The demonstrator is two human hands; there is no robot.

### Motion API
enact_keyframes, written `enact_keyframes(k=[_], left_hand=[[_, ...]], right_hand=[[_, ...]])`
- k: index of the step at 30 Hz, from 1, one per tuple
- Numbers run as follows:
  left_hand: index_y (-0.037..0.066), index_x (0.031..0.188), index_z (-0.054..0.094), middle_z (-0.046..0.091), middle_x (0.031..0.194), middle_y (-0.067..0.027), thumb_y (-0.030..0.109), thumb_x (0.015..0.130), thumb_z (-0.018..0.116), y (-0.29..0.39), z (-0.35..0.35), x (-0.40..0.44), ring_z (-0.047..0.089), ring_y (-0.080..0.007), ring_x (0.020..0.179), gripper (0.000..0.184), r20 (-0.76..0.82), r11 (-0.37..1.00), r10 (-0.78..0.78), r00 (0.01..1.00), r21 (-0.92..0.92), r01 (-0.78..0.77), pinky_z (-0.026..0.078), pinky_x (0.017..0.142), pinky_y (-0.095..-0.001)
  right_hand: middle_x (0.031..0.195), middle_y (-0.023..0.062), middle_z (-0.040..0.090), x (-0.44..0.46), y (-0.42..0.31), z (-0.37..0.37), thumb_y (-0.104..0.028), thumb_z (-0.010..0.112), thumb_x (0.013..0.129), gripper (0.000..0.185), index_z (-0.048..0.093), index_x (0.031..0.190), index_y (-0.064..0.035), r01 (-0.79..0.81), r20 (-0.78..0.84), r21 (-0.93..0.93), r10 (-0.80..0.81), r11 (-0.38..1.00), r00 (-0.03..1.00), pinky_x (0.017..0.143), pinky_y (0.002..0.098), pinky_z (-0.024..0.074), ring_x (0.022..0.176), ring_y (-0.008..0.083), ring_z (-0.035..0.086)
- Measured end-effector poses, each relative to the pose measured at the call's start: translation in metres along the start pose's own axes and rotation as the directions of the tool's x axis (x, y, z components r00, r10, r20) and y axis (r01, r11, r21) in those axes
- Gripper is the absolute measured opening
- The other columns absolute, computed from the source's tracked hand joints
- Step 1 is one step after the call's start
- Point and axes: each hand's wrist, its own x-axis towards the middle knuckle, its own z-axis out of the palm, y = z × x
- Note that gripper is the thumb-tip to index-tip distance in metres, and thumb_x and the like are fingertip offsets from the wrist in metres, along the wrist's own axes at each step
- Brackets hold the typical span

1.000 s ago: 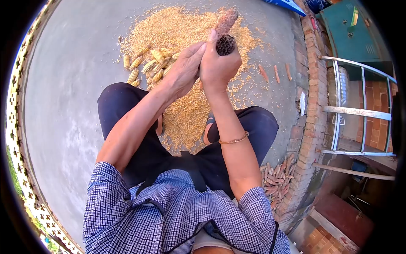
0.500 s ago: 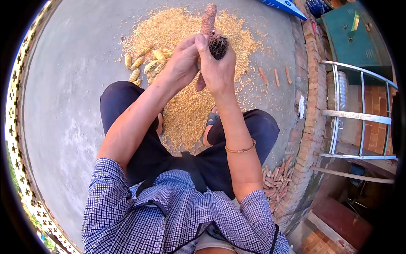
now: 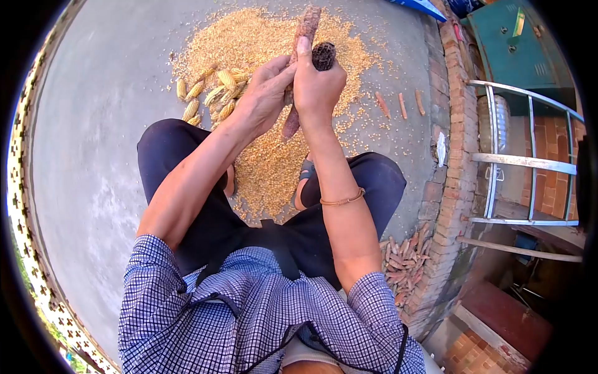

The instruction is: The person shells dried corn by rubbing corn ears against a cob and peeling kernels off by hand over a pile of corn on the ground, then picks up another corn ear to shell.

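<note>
Both my hands meet over a heap of loose yellow corn kernels [image 3: 249, 34]. A long reddish-brown corn cob [image 3: 307, 25] stands tilted between them, its lower end sticking out below. My left hand [image 3: 268, 93] is closed against this cob from the left, its fingertips partly hidden. Wrapped round a second cob with a dark, rough end [image 3: 323, 56] is my right hand [image 3: 319, 90], its thumb pressed along the long cob. Several yellow ears of corn [image 3: 225, 80] lie left of my hands, at the heap's edge.
Several bare cobs [image 3: 402, 106] lie on the concrete floor [image 3: 87, 124] at the right. More cobs form a pile [image 3: 405, 262] beside a low brick edge [image 3: 458, 143]. Beyond it are a metal ladder [image 3: 523, 160] and a green cabinet [image 3: 514, 47]. My bent knees flank the heap.
My right thumb has shifted upward along the long cob, and the dark cob end has tipped slightly. My left hand's fingers have loosened a little. The view has moved slightly.
</note>
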Motion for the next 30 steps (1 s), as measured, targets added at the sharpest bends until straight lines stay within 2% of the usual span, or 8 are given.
enact_keyframes(k=[4,10,12,16,20,25,28,30], left_hand=[[0.001,0.111,0.057,0.062,0.098,-0.0035,0.027,0.1,0.054,0.003,0.006,-0.002,0.058,-0.0084,0.088,0.029,0.068,0.998,-0.063,0.996,-0.006,0.063,0.05,0.077,-0.0266],[0.0,0.113,0.058,0.063,0.102,-0.0047,0.019,0.098,0.057,0.013,0.009,0.005,0.059,-0.0102,0.092,0.024,0.024,0.987,-0.033,0.999,-0.159,0.037,0.05,0.08,-0.0275],[-0.001,0.113,0.058,0.063,0.102,-0.0048,0.017,0.097,0.059,0.021,0.01,0.004,0.059,-0.0103,0.092,0.024,-0.026,0.98,-0.026,0.999,-0.197,0.02,0.049,0.081,-0.0271],[-0.001,0.114,0.055,0.063,0.103,-0.0046,0.015,0.095,0.061,0.015,-0.003,0.006,0.06,-0.0101,0.094,0.025,-0.038,0.99,0.061,0.997,-0.123,-0.065,0.05,0.085,-0.0288],[-0.006,0.114,0.047,0.062,0.094,-0.0092,0.022,0.096,0.062,-0.005,-0.005,0.009,0.061,-0.0121,0.081,0.036,-0.076,0.994,0.08,0.994,-0.072,-0.086,0.051,0.068,-0.0242],[-0.003,0.118,0.046,0.062,0.094,-0.0084,0.026,0.1,0.055,-0.009,0.017,-0.007,0.06,-0.0107,0.082,0.036,-0.123,0.999,0.05,0.991,-0.005,-0.051,0.05,0.068,-0.024],[0.002,0.118,0.048,0.058,0.102,-0.0028,0.028,0.098,0.058,-0.002,0.005,-0.005,0.057,-0.007,0.088,0.034,-0.023,0.997,-0.061,0.998,-0.054,0.06,0.049,0.076,-0.0232],[0.001,0.111,0.053,0.06,0.098,-0.0039,0.03,0.099,0.056,0.007,0.004,-0.005,0.057,-0.0072,0.089,0.031,0.002,0.99,-0.027,1.0,0.141,0.026,0.047,0.077,-0.0223]], right_hand=[[0.067,0.0046,0.063,0.002,-0.003,-0.006,-0.03,0.067,0.09,0.038,0.063,0.073,0.0042,-0.019,-0.098,0.13,0.032,0.991,0.995,0.059,0.0327,0.0448,0.062,0.0125,0.056],[0.08,0.0063,0.065,0.012,-0.012,-0.016,-0.038,0.069,0.089,0.042,0.066,0.088,0.0041,-0.205,0.097,0.374,0.182,0.904,0.978,0.066,0.0312,0.0461,0.076,0.0141,0.058],[0.072,0.0056,0.065,0.011,-0.02,-0.022,-0.038,0.068,0.09,0.043,0.066,0.077,0.0035,-0.245,0.213,0.459,0.162,0.854,0.964,0.059,0.0288,0.0439,0.066,0.0108,0.056],[0.069,0.0047,0.063,0.001,-0.018,-0.016,-0.046,0.067,0.089,0.049,0.065,0.076,0.0012,-0.08,0.267,0.33,-0.012,0.941,0.964,0.059,0.0297,0.0442,0.064,0.0132,0.056],[0.073,0.0135,0.067,-0.003,-0.006,-0.002,-0.048,0.068,0.085,0.048,0.066,0.082,-0.0002,0.16,0.176,-0.005,-0.156,0.987,0.972,0.069,0.0393,0.0487,0.073,0.028,0.066],[0.068,0.0116,0.067,-0.008,-0.012,-0.006,-0.042,0.068,0.086,0.042,0.067,0.076,-0.0011,0.008,-0.071,-0.035,-0.011,0.999,0.997,0.066,0.0389,0.0492,0.067,0.0266,0.066],[0.064,0.0105,0.066,-0.001,-0.002,-0.001,-0.04,0.067,0.088,0.042,0.066,0.071,-0.0014,0.066,-0.048,0.028,-0.065,0.997,0.997,0.063,0.0384,0.0488,0.063,0.0256,0.066],[0.067,0.0073,0.066,0.004,-0.002,-0.004,-0.035,0.069,0.088,0.038,0.064,0.074,-0.0003,0.023,0.059,0.14,-0.031,0.99,0.998,0.061,0.0345,0.0473,0.063,0.019,0.062]])
